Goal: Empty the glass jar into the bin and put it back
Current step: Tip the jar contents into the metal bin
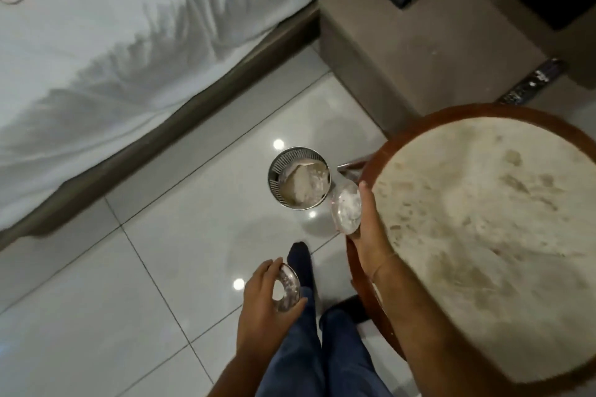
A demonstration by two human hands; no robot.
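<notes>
- Head view is showing the right hand (367, 229) gripping the glass jar (345, 209) from its right side, fingers wrapped round the body — the jar is lying tilted, its long axis running near-to-far with the mouth aimed toward the bin (299, 178).
- Whitish contents are showing inside the jar, so it is looking not yet emptied, as far as the blur allows.
- That bin is standing on the floor (154, 255) just beyond and to the left of the jar, its near-right rim almost touching the glass; pale rubbish is already lying inside.
- Nearer the camera and lower left, the left hand (266, 292) is pinching the glass lid (288, 287) at its edge between thumb and curled fingers, well apart from the jar.
- Directly right of the jar, the round desk (483, 235) is sitting bare — likely where the jar goes back.
- What the pour is turning on: the mouth needs carrying further left and far, over the bin's opening, and the right hand is the nearer one.
</notes>
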